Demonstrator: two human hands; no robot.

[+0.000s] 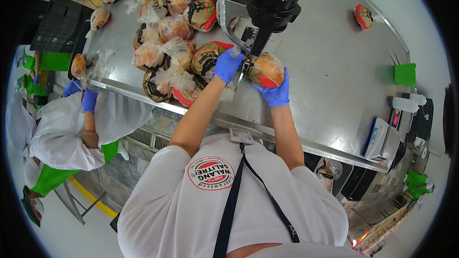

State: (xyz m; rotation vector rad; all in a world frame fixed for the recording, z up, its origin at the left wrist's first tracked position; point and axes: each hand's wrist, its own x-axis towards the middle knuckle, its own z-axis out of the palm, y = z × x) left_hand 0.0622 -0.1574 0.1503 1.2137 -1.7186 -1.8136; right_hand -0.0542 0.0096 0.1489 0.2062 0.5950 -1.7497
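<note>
My left hand (228, 65), in a blue glove, is closed beside the metal jaw of a black upright machine (275, 5). A bit of clear plastic, seemingly the bag's gathered neck, sticks out above its fingers. On the jaw's other side my right hand (276, 91), also blue-gloved, cups a round bagged meat piece (267, 69) from the right and below. That piece is orange-brown, in clear film printed gold and red. Just left of my left hand, a similar bagged piece (206, 59) rests on the steel table (330, 86).
Several bagged pieces (174, 28) are heaped on the left. One bagged piece (364, 16) lies far right. A scale (381, 138), white bottles (405, 104) and a green container (405, 75) line the right edge. A gloved co-worker (71, 131) works at the left corner.
</note>
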